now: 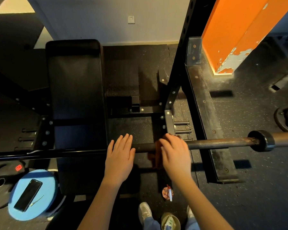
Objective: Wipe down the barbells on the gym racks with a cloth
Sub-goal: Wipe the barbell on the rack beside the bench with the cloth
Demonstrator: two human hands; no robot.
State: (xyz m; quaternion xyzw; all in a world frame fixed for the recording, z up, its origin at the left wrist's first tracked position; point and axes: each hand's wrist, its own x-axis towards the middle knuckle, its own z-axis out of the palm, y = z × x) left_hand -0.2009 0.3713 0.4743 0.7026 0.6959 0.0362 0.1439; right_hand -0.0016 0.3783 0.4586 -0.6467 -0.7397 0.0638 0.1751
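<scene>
Steel barbell (214,143) lies across the rack (179,63), so it's heavy, rigid and staying put. No need to lift it, just work along the shaft, which looks rough and a bit rusty, so I'd guess it snags fabric more than it slips. Orange cloth (154,146) is soft and floppy, draped over the bar, with the right hand (175,153) lying on it, fingers fairly straight as far as the blur shows. The left hand (120,153) is flat over the bar beside the cloth, holding nothing, and wrapping the cloth round the shaft is probably the best grip.
</scene>
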